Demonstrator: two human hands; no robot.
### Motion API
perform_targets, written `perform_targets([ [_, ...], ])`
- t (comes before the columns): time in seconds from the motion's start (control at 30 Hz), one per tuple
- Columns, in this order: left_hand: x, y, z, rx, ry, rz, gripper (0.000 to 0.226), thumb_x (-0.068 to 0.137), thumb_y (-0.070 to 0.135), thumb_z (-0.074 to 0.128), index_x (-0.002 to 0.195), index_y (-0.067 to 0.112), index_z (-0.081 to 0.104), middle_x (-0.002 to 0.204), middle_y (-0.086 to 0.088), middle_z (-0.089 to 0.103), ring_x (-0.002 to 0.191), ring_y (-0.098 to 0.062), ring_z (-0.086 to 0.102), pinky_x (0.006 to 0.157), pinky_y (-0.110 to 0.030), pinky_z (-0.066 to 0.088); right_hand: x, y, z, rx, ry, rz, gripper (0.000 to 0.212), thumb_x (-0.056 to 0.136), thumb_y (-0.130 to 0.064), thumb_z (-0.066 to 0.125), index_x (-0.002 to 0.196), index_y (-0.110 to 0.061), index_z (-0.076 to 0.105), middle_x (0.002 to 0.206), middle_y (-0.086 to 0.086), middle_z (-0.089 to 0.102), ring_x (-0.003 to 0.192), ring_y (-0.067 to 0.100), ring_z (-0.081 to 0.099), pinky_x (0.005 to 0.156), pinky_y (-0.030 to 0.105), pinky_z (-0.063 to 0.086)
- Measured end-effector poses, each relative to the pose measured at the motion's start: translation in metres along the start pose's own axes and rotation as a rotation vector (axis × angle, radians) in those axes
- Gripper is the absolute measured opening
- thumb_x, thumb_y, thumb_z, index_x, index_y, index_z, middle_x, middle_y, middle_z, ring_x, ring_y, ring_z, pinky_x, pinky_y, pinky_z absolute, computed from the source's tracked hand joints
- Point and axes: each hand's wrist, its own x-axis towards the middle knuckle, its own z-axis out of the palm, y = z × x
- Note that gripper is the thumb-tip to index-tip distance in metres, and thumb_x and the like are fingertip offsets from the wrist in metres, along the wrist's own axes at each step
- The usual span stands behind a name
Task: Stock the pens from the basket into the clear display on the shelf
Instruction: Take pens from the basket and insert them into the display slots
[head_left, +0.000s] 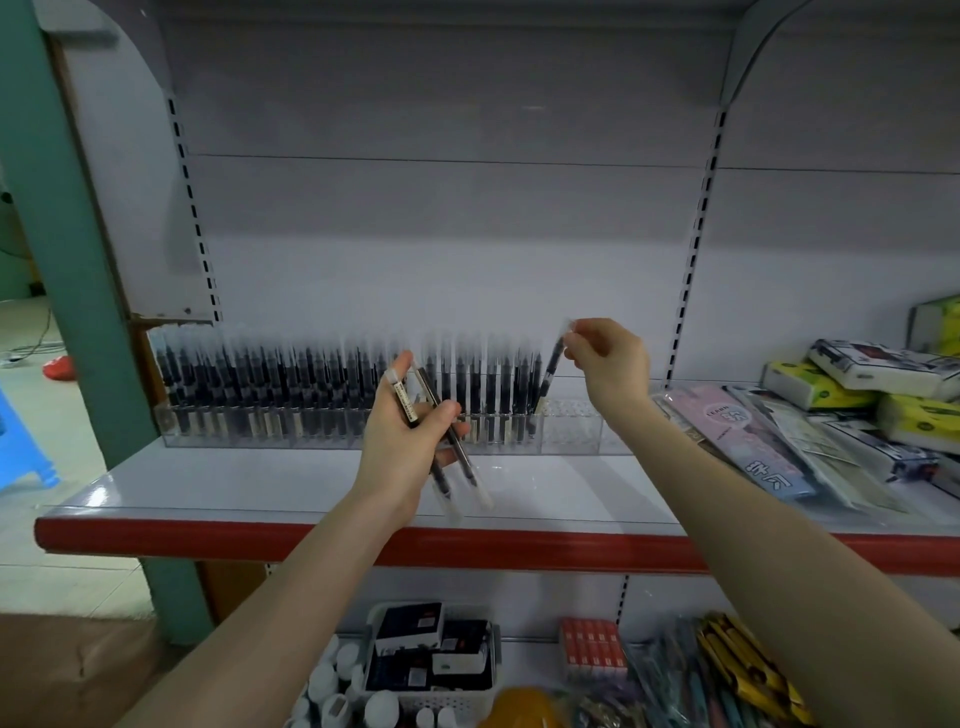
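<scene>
- The clear acrylic pen display (571, 434) is standing along the back of the white shelf (260, 483), and most of its length is already filled with a dense row of upright black pens (311, 384) with clear caps.
- The right hand (610, 358) is pinching the capped top of one black pen (549, 369) between thumb and fingertips, its lower end dipping into the display just beside the last filled slot; the pen is leaning, so by my judgement it is not yet seated.
- The left hand (410, 441) is gripping two more pens (447, 447) in curled fingers, held crossed in front of the display and above the shelf's red front edge (519, 545).
- To the right of the pen being placed, the display's remaining compartments are looking empty, so a short stretch is still waiting for stock.
- A white basket (475, 699) is sitting on the lower shelf between the forearms; it is holding dark boxed items, and I cannot tell whether any pens are left in it.
- Judging from this, the stocking is far along: the row is nearly full, with one pen going in, two in hand and a few slots left.
- Packaged stationery (753, 447) and tissue packs (831, 384) are lying further right on the shelf, apart from the display.
</scene>
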Motion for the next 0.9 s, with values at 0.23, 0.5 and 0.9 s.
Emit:
perform_targets([
  [0.23, 0.004, -0.002, -0.001, -0.037, -0.005, -0.016, 0.047, 0.093, 0.005, 0.051, 0.127, 0.034, 0.038, 0.097, -0.012, 0.059, 0.066, -0.014, 0.069, 0.066, -0.031, 0.059, 0.003, 0.003, 0.012, -0.085, -0.098, 0.021, 0.018, 0.089, -0.008, 0.057, 0.105, -0.003, 0.063, 0.092, 0.014, 0.068, 0.078, 0.020, 0.058, 0.076, 0.031, 0.050],
  [0.5, 0.007, -0.001, -0.002, -0.032, -0.010, -0.032, 0.034, 0.097, 0.010, 0.045, 0.117, 0.036, 0.038, 0.088, -0.013, 0.058, 0.064, -0.016, 0.070, 0.065, -0.033, 0.059, 0.010, 0.003, 0.015, -0.133, -0.099, 0.038, 0.021, 0.090, -0.009, 0.056, 0.108, -0.001, 0.061, 0.099, 0.015, 0.067, 0.085, 0.022, 0.059, 0.079, 0.031, 0.049],
  [0.9, 0.005, -0.002, -0.004, -0.055, -0.005, -0.054, 0.035, 0.097, 0.009, 0.046, 0.123, 0.031, 0.038, 0.086, -0.011, 0.059, 0.064, -0.016, 0.070, 0.057, -0.030, 0.058, 0.011, 0.004, 0.015, -0.127, -0.123, -0.001, 0.019, 0.089, -0.007, 0.058, 0.106, 0.001, 0.061, 0.095, 0.015, 0.066, 0.081, 0.022, 0.059, 0.081, 0.033, 0.052],
])
